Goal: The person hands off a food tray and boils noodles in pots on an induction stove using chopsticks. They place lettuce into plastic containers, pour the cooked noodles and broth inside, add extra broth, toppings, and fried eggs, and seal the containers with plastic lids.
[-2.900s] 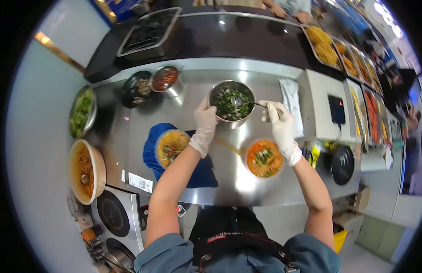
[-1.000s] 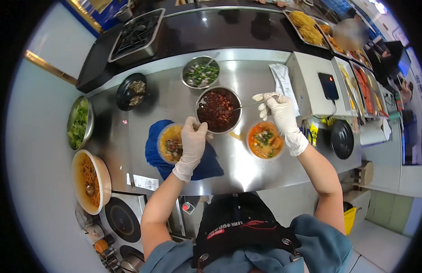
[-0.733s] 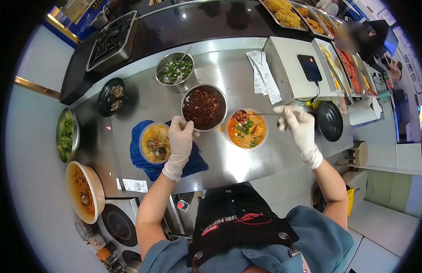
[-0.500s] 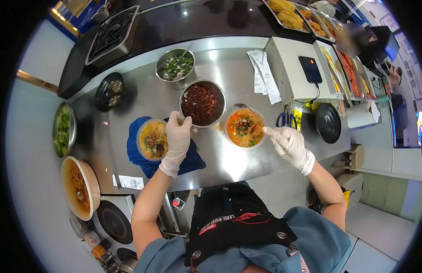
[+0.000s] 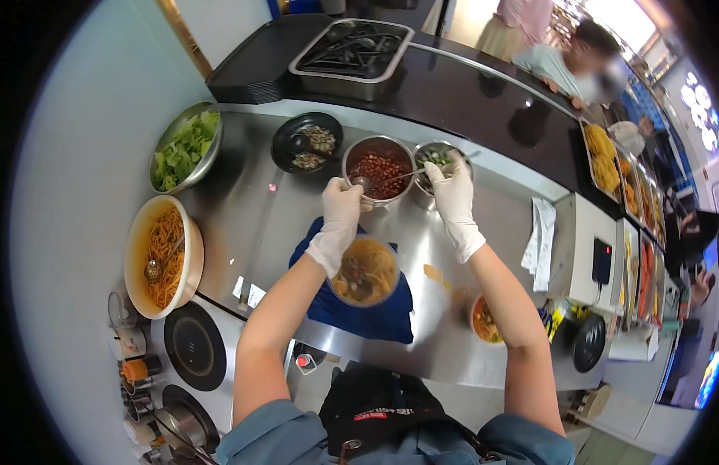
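Observation:
My left hand [image 5: 342, 215], in a white glove, grips the near rim of a metal pot [image 5: 384, 201] of what look like red-skinned peanuts [image 5: 383, 167]. Fingers of my gloved right hand [image 5: 452, 194] are closed on the handle of a spoon [image 5: 398, 177] whose bowl rests among the peanuts. Behind that hand, partly hidden, is a second metal pot [image 5: 423, 200] with chopped green onion. A round bowl of noodles in broth [image 5: 366, 271] stands on a blue cloth [image 5: 359, 322] below my left wrist. Another noodle bowl [image 5: 485, 322] is partly covered by my right forearm.
A black bowl of chopped topping [image 5: 305, 122], a bowl of lettuce [image 5: 185, 151] and a tub of orange-brown shreds [image 5: 190, 263] stand left. Receipts [image 5: 539, 244] lie beside a white box [image 5: 580, 252] at right. People are beyond the dark counter [image 5: 483, 97].
The view has turned left. The peanut pot now stands left of the green onion pot. My right hand has moved from beside the orange noodle bowl to the spoon; my left stays at the pot's rim.

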The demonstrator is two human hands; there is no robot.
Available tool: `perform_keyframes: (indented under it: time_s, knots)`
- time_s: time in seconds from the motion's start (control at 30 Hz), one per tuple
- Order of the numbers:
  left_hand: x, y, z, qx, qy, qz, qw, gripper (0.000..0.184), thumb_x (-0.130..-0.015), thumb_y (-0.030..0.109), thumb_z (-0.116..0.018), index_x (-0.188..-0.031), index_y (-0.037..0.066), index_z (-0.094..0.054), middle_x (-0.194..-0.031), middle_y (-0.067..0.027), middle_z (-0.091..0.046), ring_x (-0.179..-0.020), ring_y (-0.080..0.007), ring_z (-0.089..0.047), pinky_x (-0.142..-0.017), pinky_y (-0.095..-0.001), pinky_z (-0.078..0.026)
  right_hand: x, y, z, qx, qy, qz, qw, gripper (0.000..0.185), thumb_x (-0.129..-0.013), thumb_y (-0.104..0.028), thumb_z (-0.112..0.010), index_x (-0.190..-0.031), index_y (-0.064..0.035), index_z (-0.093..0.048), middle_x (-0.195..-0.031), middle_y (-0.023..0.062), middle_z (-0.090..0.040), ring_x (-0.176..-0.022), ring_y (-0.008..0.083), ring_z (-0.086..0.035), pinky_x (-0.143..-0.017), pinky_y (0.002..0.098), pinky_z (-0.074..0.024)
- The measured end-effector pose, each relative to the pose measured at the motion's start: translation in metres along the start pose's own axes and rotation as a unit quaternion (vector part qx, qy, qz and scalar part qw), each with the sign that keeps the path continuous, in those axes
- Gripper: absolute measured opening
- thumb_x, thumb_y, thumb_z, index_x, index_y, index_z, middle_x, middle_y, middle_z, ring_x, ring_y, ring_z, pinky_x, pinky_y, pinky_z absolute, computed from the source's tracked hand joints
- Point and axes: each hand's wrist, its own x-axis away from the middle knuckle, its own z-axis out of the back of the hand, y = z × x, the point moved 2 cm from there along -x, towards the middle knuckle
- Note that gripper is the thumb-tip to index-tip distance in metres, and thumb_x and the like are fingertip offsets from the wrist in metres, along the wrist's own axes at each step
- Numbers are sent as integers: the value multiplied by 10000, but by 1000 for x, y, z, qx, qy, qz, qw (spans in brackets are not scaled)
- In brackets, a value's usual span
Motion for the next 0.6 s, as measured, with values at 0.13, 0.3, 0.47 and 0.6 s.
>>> perform_keyframes:
  time_s: [0.13,0.3,0.47,0.6]
  knots:
    - [-47,-34,-6,47,6,16,999,70,-843,-6,-560,-830,1,-491,-783,-101,-592,-581,-177,-626,-511,-284,-562,-24,-40,-54,325,116,451,823,379,-792,-49,-635,-1168,-33,-592,-1013,175,-596,-987,357,-556,-860,440,-453]
    - [-86,-77,-20,114,5,-40,993,203,-853,36,-588,-1055,30,-568,-978,-108,-627,-803,-216,-656,-702,-330,-557,-77,-1,-175,582,-127,446,668,217,-793,-218,-649,-973,-107,-695,-873,59,-696,-937,243,-607,-769,403,-440]
    - [-104,-123,-3,505,-16,102,857,266,-889,83,-572,-1143,23,-521,-944,-106,-625,-773,-261,-663,-621,-317,-567,-111,60,-229,732,-182,375,539,135,-798,-204,-626,-847,-128,-727,-853,48,-704,-926,221,-620,-776,389,-415]
    - [-85,-84,68,107,14,229,967,271,-941,254,-569,-1101,37,-554,-872,-108,-642,-768,-225,-655,-583,-330,-543,-122,62,-227,725,-180,311,588,114,-785,-178,-628,-796,-133,-733,-839,83,-709,-871,256,-658,-750,397,-474]
